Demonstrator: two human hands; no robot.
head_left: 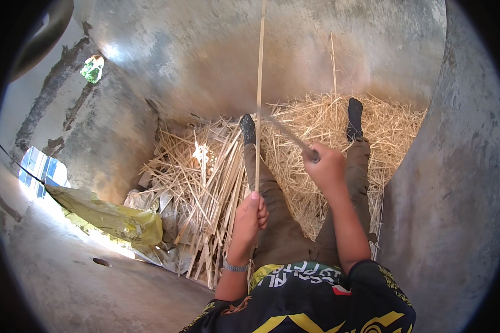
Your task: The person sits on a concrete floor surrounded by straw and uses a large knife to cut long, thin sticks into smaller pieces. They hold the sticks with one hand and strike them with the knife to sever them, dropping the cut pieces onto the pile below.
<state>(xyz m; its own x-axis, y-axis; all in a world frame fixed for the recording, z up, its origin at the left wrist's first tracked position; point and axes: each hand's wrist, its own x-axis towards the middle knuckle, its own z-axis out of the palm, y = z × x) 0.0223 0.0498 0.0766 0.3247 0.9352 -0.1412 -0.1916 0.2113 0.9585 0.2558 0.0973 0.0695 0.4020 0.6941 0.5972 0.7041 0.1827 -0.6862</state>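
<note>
My left hand [251, 213] is closed round the lower end of a long, pale bamboo strip [260, 66]. The strip stands nearly straight up in the picture and runs out past its top edge. In my right hand [326, 169] is a knife [290, 135], gripped by its handle. Motion blurs its narrow blade, which slants up and left to the strip; whether it touches cannot be made out. Both hands are over my outstretched legs, the right one farther forward. A pile of split bamboo strips [219, 205] lies beside my left leg.
Curly pale shavings [397, 125] cover the floor between and around my legs. One thin strip [333, 61] leans on the stained far wall [205, 55]. A yellow plastic sheet [133, 225] lies at the left, near a bright wall opening [44, 169]. Another wall [444, 183] rises close on the right.
</note>
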